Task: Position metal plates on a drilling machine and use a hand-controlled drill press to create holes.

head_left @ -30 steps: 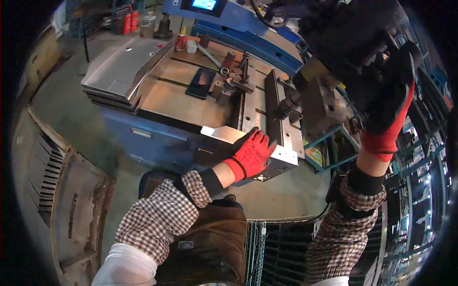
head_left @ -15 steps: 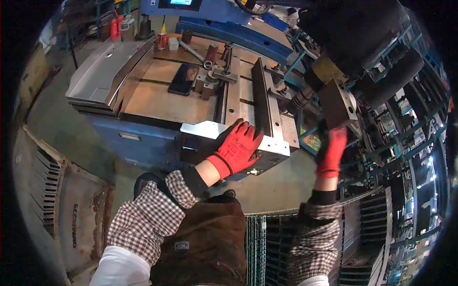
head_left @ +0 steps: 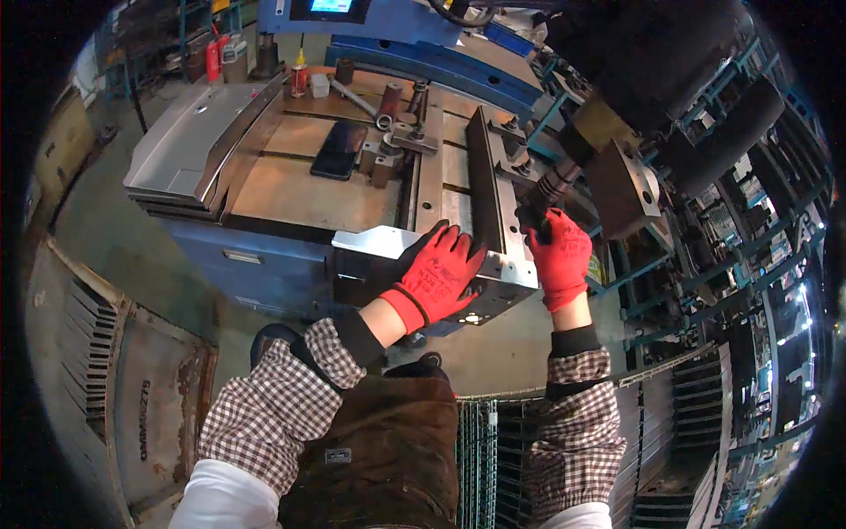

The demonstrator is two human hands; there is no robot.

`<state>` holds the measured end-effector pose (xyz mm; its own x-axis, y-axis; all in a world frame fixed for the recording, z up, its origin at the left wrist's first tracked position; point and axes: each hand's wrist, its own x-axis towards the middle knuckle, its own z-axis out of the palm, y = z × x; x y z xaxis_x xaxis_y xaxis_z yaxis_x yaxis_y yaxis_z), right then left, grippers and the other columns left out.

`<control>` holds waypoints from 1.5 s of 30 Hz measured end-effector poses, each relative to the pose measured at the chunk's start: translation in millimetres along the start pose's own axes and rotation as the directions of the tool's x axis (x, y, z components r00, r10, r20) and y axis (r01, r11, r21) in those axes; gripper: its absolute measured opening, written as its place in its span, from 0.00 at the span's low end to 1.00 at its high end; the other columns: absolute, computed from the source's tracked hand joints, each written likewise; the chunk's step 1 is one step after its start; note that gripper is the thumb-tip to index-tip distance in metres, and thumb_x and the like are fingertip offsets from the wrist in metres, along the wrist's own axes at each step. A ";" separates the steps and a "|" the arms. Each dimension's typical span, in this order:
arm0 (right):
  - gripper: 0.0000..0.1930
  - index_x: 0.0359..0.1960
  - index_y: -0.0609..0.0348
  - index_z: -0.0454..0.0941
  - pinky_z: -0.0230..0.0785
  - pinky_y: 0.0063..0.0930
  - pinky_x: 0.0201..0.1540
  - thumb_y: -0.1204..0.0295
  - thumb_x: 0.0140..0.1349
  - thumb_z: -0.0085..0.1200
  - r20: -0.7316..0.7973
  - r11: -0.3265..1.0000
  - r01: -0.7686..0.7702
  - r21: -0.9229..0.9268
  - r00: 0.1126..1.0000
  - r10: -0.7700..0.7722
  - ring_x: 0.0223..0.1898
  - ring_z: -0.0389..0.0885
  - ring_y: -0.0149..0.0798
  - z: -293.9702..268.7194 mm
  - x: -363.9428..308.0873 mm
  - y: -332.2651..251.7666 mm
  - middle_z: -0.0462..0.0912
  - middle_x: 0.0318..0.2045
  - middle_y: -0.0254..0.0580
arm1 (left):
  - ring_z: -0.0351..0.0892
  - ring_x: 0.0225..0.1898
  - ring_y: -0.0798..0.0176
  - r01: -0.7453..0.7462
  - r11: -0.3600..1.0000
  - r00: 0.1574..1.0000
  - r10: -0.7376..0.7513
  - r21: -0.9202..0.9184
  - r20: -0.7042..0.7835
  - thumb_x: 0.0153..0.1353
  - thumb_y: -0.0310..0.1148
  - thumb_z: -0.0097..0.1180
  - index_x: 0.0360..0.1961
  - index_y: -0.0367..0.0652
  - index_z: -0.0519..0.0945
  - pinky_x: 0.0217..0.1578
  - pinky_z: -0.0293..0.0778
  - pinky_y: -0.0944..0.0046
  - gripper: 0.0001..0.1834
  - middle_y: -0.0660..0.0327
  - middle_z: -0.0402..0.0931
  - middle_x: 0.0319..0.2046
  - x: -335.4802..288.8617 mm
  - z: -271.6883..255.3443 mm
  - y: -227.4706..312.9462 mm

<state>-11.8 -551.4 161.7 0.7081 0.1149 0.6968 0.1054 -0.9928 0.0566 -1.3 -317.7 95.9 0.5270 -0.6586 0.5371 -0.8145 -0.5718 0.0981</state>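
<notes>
My left hand (head_left: 438, 272), in a red glove with dark fingertips, grips a shiny bent metal plate (head_left: 374, 240) at the machine table's front edge. Its fingers reach over the plate's top, beside a long upright steel bar (head_left: 483, 167). Off the bar's right side, my right hand (head_left: 561, 254), in a matching glove, has its fingers curled in. Those fingertips are close to the dark ringed spindle (head_left: 553, 182); what they hold, if anything, is hidden. Clamps with bolts (head_left: 416, 135) stand on both sides of the bar.
A phone (head_left: 339, 150) lies on the table (head_left: 308, 196), with a wrench (head_left: 352, 95) and a small bottle (head_left: 300, 74) farther back. Stacked metal sheets (head_left: 189, 145) sit at the left. A brown block-shaped machine part (head_left: 621, 189) hangs at the right, before shelving.
My right hand has come left and slightly up, from below the block-shaped machine part to the right end of the bar and plate. The left hand stays on the plate.
</notes>
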 end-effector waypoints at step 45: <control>0.31 0.75 0.58 0.56 0.64 0.39 0.68 0.58 0.76 0.46 -0.095 0.487 0.074 0.870 0.995 0.019 0.67 0.70 0.45 -179.1 105.6 -21.3 0.70 0.67 0.46 | 0.65 0.66 0.45 -0.028 1.000 0.999 0.028 0.000 0.031 0.51 0.51 0.67 0.67 0.52 0.72 0.71 0.55 0.42 0.41 0.50 0.73 0.57 4.4 -5.8 -15.9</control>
<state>-64.3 -524.1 362.1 0.6404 0.0926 0.7624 0.7112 -0.4463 -0.5432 12.5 -308.6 101.5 0.5115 -0.6889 0.5136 -0.8287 -0.5534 0.0831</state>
